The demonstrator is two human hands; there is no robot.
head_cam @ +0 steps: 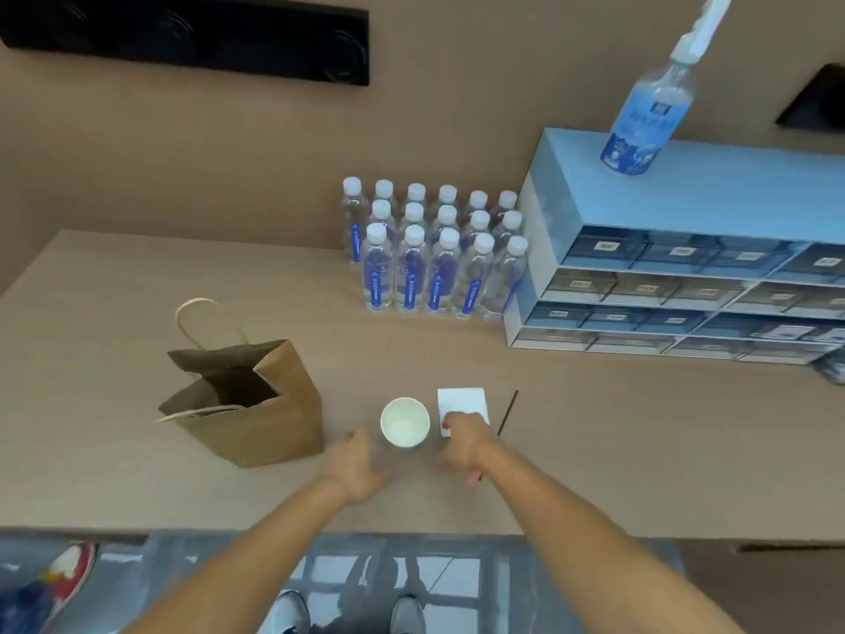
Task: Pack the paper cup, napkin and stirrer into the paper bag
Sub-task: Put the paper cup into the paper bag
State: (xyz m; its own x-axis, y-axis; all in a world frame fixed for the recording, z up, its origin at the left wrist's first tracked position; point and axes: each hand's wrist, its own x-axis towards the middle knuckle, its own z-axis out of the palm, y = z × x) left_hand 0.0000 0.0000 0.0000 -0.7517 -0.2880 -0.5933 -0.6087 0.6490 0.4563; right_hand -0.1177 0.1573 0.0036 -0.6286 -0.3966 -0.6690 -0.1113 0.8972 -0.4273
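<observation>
A white paper cup [404, 423] stands upright and empty near the table's front. Left of it stands a brown paper bag [256, 404] with its mouth open and rope handles. A white napkin [462, 404] lies flat to the right of the cup, and a thin dark stirrer [508, 411] lies just beyond the napkin. My left hand [359, 469] hovers low beside the cup's left side, fingers apart, holding nothing. My right hand [464, 443] rests over the napkin's near edge, fingers spread; it covers the napkin's front corner.
Several water bottles [434, 253] stand in rows at the back of the tan table [594, 450]. A blue drawer cabinet [686, 267] sits at the right with one bottle [649, 107] on top. The table's front edge runs just behind my forearms.
</observation>
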